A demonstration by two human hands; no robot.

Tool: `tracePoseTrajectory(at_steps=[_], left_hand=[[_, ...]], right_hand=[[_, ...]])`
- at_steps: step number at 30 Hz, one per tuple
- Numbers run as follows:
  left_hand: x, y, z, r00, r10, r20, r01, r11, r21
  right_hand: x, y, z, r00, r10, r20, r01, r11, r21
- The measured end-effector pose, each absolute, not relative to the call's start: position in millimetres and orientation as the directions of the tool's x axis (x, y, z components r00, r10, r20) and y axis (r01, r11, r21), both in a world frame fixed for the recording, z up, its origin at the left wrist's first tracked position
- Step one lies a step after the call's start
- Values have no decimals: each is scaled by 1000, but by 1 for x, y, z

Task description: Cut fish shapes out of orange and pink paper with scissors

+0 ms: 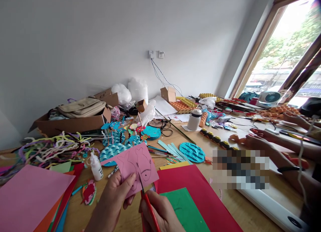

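My left hand (116, 190) grips a piece of pink paper (129, 161) with fish outlines drawn on it in dark lines. The thumb presses on the front of the sheet near its lower middle. In my right hand (160, 207) is a pair of scissors (149, 208) with red handles, its blades at the lower edge of the pink paper between the drawn shapes. How far the blades are parted I cannot tell. Beneath the right hand lie a green sheet (187, 205) and a larger red sheet (200, 182). A white glue bottle (96, 166) stands left of the pink paper.
Coloured paper sheets (32, 198) lie at the left, below a heap of pipe cleaners (65, 146). Blue corrugated discs (192, 152) and a white jar (194, 120) stand further back. At the right are another person's hands (260, 141) and a long white object (271, 205).
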State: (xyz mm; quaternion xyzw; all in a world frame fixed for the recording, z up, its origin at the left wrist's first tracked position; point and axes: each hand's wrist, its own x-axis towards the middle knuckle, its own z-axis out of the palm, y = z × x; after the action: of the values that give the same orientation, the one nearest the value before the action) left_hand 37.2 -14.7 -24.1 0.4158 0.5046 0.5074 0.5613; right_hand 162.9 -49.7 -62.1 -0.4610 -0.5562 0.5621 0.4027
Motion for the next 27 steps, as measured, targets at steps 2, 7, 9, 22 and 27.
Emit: tracePoseTrajectory(at_steps=[2,7,9,22,27], left_hand=[[39,-17,-22,-47,988,-146,-160,137,978],[44,-22,-15,-72,984,-161,-188,145,971],[43,-23,-14,-77,979,-189,-194,171,966],[40,-23,-21,0,961,-276,-174,272,946],[40,-25,-19,6,960,-281,-176,277,944]], right_hand=[[165,-48,-65,-260,965,-26,110,3,-994],[170,-43,-70,-275,960,58,209,118,-971],[170,-42,-71,-273,960,68,226,133,-965],[178,-45,-52,-289,954,86,216,152,-964],[178,-42,-52,-302,951,62,279,151,-948]])
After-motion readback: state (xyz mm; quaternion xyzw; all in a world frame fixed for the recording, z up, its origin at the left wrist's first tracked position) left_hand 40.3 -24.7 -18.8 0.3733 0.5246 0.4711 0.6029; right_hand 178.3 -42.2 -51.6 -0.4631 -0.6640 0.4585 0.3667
